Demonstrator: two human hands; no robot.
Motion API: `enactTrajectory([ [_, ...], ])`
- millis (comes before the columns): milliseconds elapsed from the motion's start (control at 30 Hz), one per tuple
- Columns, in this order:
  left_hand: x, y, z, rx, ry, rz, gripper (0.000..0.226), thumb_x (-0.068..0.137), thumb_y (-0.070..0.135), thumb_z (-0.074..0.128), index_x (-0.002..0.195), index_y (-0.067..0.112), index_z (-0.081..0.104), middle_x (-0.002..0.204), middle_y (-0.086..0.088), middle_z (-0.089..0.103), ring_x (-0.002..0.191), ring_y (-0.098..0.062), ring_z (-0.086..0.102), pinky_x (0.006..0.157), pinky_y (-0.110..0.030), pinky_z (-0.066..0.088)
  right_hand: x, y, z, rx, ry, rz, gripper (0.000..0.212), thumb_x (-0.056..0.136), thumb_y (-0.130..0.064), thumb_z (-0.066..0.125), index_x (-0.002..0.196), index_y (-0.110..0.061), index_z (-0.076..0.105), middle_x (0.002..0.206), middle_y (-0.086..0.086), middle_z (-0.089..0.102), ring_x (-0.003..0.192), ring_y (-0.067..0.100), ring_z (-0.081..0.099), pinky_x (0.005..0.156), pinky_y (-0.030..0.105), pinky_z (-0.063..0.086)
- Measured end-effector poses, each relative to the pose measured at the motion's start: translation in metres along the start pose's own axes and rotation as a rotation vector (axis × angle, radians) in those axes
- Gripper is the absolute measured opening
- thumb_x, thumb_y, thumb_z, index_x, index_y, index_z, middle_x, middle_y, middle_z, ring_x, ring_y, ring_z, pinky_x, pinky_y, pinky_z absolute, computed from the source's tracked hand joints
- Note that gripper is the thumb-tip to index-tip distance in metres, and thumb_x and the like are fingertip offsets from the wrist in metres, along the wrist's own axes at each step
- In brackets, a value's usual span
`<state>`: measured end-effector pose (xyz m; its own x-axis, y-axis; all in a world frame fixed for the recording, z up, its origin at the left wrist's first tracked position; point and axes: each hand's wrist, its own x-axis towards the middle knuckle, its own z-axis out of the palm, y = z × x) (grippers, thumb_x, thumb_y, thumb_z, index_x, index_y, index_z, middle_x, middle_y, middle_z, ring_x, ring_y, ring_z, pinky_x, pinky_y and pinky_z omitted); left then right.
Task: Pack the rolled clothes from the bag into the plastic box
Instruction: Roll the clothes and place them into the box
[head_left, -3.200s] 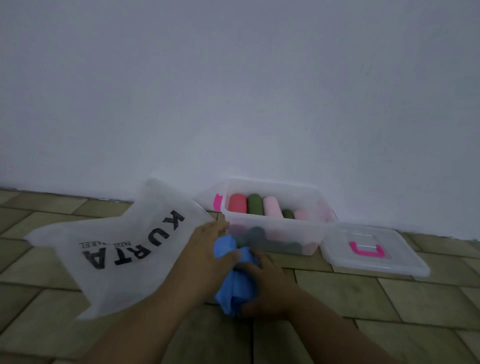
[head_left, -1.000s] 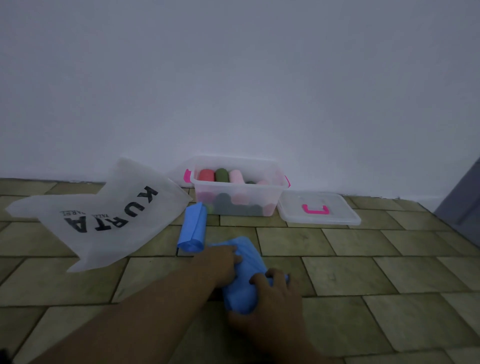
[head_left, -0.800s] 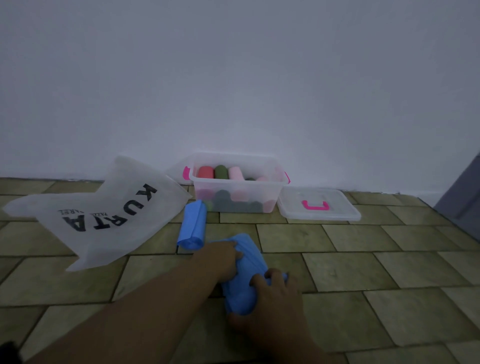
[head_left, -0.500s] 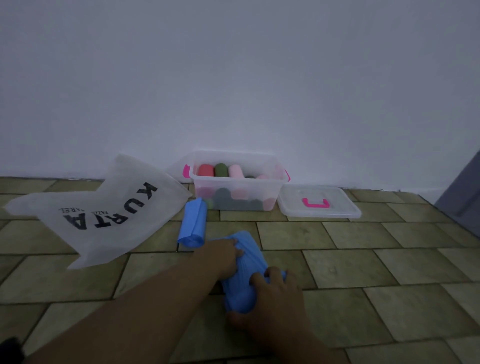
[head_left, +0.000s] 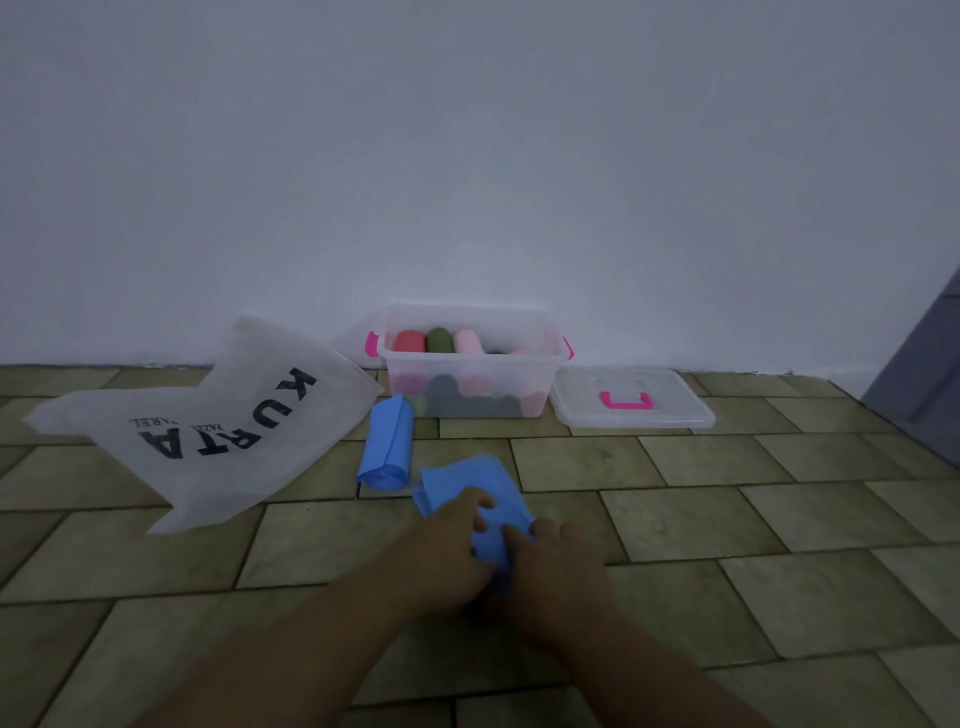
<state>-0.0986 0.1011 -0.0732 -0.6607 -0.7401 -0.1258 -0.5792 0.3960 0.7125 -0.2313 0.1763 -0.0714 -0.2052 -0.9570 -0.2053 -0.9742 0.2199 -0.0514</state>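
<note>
A blue cloth (head_left: 467, 486) lies partly flat on the tiled floor, its near end under both hands. My left hand (head_left: 447, 540) and my right hand (head_left: 553, 564) press and grip that near end side by side. A rolled blue cloth (head_left: 387, 441) lies on the floor just beyond, in front of the box. The clear plastic box (head_left: 470, 408) with pink latches stands open against the wall, holding several rolled clothes in red, green, pink and dark grey. The white bag (head_left: 218, 421) printed KURTA lies flat to the left.
The box's clear lid (head_left: 631, 402) with a pink handle lies on the floor right of the box. A white wall (head_left: 467, 182) runs behind everything. A grey panel (head_left: 930, 384) edges in at the far right.
Both hands have slid nearer to me along the blue cloth and closer together, leaving more of its far part flat. Over three seconds the view pulled back from the box.
</note>
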Motion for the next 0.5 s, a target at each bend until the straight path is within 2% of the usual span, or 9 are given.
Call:
enactTrajectory([
  [100, -0.008, -0.007, 0.016, 0.094, 0.029, 0.066, 0.044, 0.079, 0.033, 0.066, 0.114, 0.043, 0.041, 0.12, 0.014, 0.049, 0.096, -0.002, 0.049, 0.073, -0.014, 0.038, -0.004, 0.012, -0.007, 0.093, -0.038, -0.063, 0.093, 0.071, -0.072, 0.056, 0.145, -0.029, 0.021, 0.146, 0.005, 0.033, 0.127, 0.026, 0.037, 0.104, 0.04, 0.033],
  [133, -0.008, -0.008, 0.017, 0.125, 0.043, 0.084, 0.04, 0.079, 0.034, 0.066, 0.112, 0.041, 0.044, 0.118, 0.014, 0.049, 0.095, -0.001, 0.047, 0.071, -0.013, 0.036, -0.007, 0.018, -0.011, 0.175, -0.047, -0.088, 0.09, 0.071, -0.068, 0.06, 0.144, -0.031, 0.023, 0.148, 0.001, 0.032, 0.129, 0.023, 0.037, 0.105, 0.038, 0.033],
  [200, -0.007, -0.01, 0.015, 0.136, 0.034, 0.082, 0.034, 0.082, 0.035, 0.064, 0.112, 0.037, 0.048, 0.119, 0.011, 0.052, 0.096, -0.001, 0.048, 0.074, -0.015, 0.038, -0.01, 0.03, -0.015, 0.336, -0.01, -0.123, 0.062, 0.08, -0.043, 0.065, 0.135, -0.039, 0.037, 0.146, -0.008, 0.035, 0.127, 0.016, 0.04, 0.103, 0.032, 0.036],
  [267, -0.004, -0.009, 0.009, 0.147, -0.001, 0.065, 0.028, 0.086, 0.033, 0.06, 0.112, 0.035, 0.05, 0.12, 0.009, 0.055, 0.097, -0.004, 0.05, 0.081, -0.021, 0.043, -0.013, 0.04, -0.013, 0.385, 0.051, -0.117, 0.04, 0.087, -0.021, 0.058, 0.119, -0.044, 0.048, 0.14, -0.011, 0.041, 0.119, 0.013, 0.046, 0.093, 0.025, 0.041],
  [367, 0.0, -0.001, -0.002, 0.346, -0.004, 0.065, 0.026, 0.089, 0.036, 0.055, 0.115, 0.033, 0.055, 0.119, 0.006, 0.055, 0.097, -0.009, 0.052, 0.081, -0.025, 0.042, -0.01, 0.044, -0.007, 0.435, 0.088, -0.077, 0.031, 0.092, -0.021, 0.053, 0.114, -0.043, 0.053, 0.134, -0.01, 0.046, 0.113, 0.012, 0.048, 0.088, 0.022, 0.039],
  [433, 0.0, 0.002, -0.003, 0.505, 0.07, 0.133, 0.034, 0.089, 0.04, 0.051, 0.122, 0.032, 0.053, 0.124, 0.006, 0.049, 0.101, -0.012, 0.051, 0.083, -0.027, 0.042, -0.004, 0.043, -0.006, 0.464, 0.074, -0.076, 0.029, 0.093, -0.023, 0.052, 0.116, -0.04, 0.055, 0.132, -0.008, 0.049, 0.112, 0.011, 0.049, 0.089, 0.023, 0.04],
  [500, -0.004, -0.001, 0.004, 0.535, 0.111, 0.221, 0.046, 0.084, 0.046, 0.054, 0.128, 0.034, 0.045, 0.125, 0.008, 0.042, 0.105, -0.012, 0.046, 0.085, -0.026, 0.039, 0.002, 0.043, -0.007, 0.489, 0.053, -0.074, 0.028, 0.094, -0.024, 0.051, 0.117, -0.038, 0.056, 0.13, -0.004, 0.053, 0.108, 0.011, 0.051, 0.087, 0.023, 0.041],
])
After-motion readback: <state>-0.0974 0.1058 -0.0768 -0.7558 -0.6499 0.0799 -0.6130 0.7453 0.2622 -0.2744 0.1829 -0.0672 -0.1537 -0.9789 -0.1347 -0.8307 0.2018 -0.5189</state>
